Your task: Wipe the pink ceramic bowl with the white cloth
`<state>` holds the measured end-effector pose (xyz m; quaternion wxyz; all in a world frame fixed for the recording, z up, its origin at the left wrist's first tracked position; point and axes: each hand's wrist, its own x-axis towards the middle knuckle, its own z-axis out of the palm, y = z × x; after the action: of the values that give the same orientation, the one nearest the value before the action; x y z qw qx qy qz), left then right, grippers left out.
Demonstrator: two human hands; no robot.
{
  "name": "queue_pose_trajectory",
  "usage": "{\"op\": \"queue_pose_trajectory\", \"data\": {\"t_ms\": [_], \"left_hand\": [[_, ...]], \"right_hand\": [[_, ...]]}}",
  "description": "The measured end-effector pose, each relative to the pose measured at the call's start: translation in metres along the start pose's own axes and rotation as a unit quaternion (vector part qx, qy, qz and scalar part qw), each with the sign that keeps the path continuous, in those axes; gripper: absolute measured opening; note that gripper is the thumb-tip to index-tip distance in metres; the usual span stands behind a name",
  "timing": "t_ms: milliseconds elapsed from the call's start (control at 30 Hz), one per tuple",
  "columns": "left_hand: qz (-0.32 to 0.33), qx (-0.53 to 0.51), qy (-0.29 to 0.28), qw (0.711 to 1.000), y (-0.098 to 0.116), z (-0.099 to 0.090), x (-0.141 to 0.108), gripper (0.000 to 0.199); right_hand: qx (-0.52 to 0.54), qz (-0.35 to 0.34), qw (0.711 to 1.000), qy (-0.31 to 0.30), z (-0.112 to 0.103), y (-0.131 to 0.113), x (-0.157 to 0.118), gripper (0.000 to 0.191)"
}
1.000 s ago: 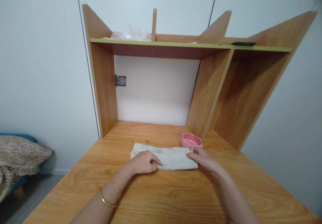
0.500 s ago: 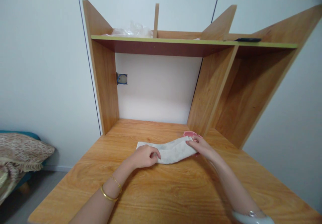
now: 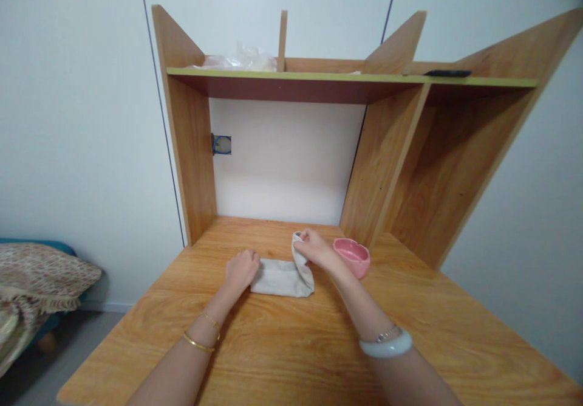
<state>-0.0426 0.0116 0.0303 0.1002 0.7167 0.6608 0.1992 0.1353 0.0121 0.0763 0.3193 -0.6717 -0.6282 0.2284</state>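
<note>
Cloth [image 3: 276, 277], near desk's [image 3: 282, 345] back edge: right hand [image 3: 314, 249] pinching its raised right end; left hand [image 3: 243, 269] curled at left end, grip unclear. Dish [image 3: 355, 259], right of cloth.

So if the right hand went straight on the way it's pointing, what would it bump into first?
Past the cloth in its grip, the right hand would probably meet the white wall behind the desk first, though depth is hard to judge.
</note>
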Motion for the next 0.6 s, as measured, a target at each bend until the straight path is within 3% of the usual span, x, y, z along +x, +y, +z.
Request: {"op": "queue_pose_trajectory", "data": {"t_ms": [267, 400, 500, 600], "left_hand": [[-0.045, -0.059, 0.016, 0.997, -0.018, 0.008, 0.016, 0.037], [-0.048, -0.079, 0.027, 0.995, -0.019, 0.007, 0.018, 0.035], [-0.053, -0.089, 0.039, 0.994, -0.019, 0.006, 0.017, 0.035], [-0.056, -0.099, 0.05, 0.992, -0.018, 0.005, 0.016, 0.035]], "right_hand": [[-0.097, -0.058, 0.992, -0.052, 0.053, -0.026, -0.004, 0.006], [-0.138, -0.074, 0.986, -0.055, 0.072, -0.03, -0.013, 0.019], [-0.172, -0.091, 0.979, -0.056, 0.081, -0.029, -0.018, 0.032], [-0.173, -0.106, 0.978, -0.056, 0.077, -0.029, -0.019, 0.037]]}}
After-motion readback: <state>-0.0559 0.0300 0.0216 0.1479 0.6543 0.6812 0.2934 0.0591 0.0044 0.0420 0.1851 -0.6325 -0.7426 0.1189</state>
